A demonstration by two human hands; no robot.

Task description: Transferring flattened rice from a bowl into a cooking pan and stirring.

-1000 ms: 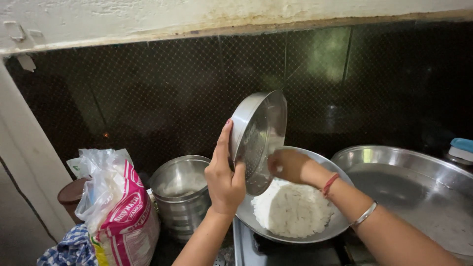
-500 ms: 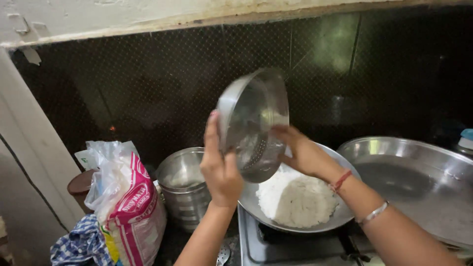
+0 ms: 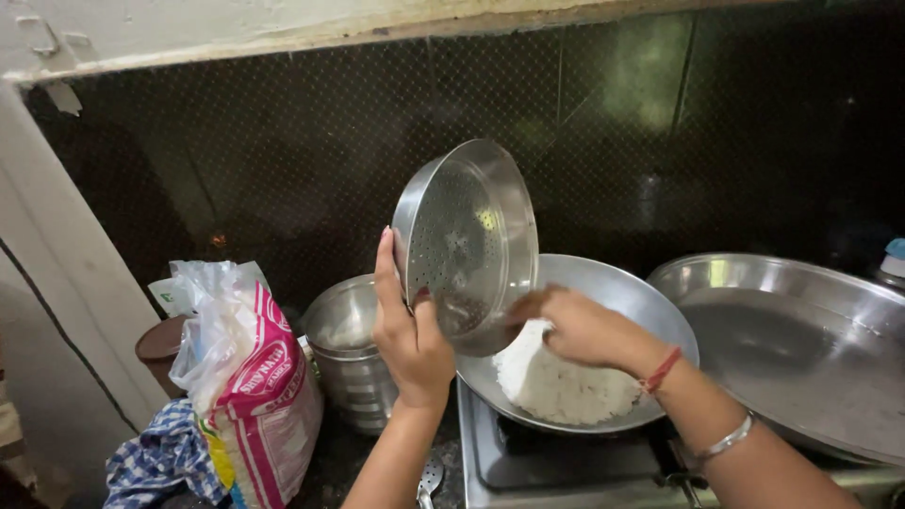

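Steel sieve (image 3: 467,247) tilts over the flour bowl (image 3: 617,292), left hand (image 3: 410,335) clamped on its rim, right hand (image 3: 584,328) seemingly gripping below.

The perforated sieve (image 3: 468,247) is shiny silver steel, dotted with fine holes. White flour (image 3: 556,382) heaps in a silver bowl (image 3: 613,292). The bag (image 3: 259,396) is pink and white with yellow at its base. The cloth (image 3: 160,462) is blue-and-white checked. A red thread rings the right hand's (image 3: 580,330) wrist.
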